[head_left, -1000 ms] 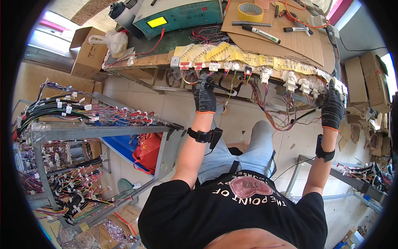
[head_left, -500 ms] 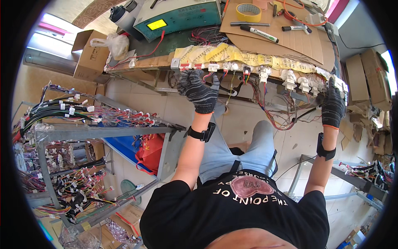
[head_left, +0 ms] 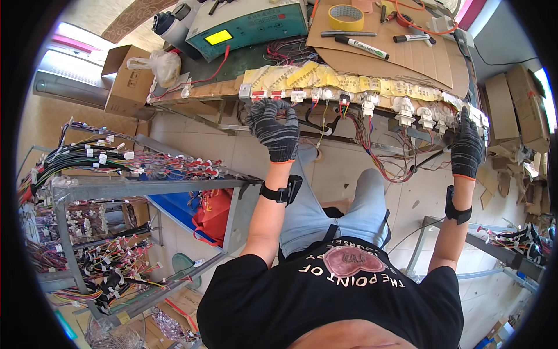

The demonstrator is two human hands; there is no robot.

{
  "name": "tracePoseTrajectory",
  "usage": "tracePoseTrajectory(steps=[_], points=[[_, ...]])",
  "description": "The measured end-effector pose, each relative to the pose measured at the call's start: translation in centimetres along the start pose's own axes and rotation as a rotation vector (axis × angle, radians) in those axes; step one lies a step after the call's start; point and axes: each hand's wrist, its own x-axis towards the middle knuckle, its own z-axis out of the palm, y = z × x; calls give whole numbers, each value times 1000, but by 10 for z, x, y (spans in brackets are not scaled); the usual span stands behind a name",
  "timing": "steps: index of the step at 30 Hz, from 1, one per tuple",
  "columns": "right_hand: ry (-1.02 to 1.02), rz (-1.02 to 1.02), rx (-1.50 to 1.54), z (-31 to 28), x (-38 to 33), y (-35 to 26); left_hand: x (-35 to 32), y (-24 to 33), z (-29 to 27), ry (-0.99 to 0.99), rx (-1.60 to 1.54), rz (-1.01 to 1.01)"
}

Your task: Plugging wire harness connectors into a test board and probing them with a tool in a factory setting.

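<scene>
The left hand [head_left: 273, 131] is wearing a dark glove and reaching up to the red sockets [head_left: 277, 94] near the left end of the front edge of the tabletop [head_left: 203, 91]. Its fingers are bending inward in a narrow curl, with the thumb standing at the right; whether they are gripping anything I cannot tell. The right hand [head_left: 467, 145], also gloved, is lying against the right end of the same edge, its fingers pointing away from the body; I cannot tell whether it is holding anything. Between the hands, white plugs [head_left: 405, 112] are sitting in a row along the edge, with loose wires [head_left: 363, 136] hanging below. Behind them, a teal box [head_left: 250, 35] with a lit yellow screen is standing on the tabletop, and yellow tape [head_left: 346, 18] is lying on cardboard [head_left: 401, 64].
</scene>
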Motion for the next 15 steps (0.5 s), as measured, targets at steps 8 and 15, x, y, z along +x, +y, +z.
tracePoseTrajectory(steps=[8, 15], points=[[57, -46, -26, 1, -1, 3, -7, 8, -4, 131, 43, 99], [-44, 11, 32, -2, 0, -2, -10, 0, -4, 74, 197, 165]])
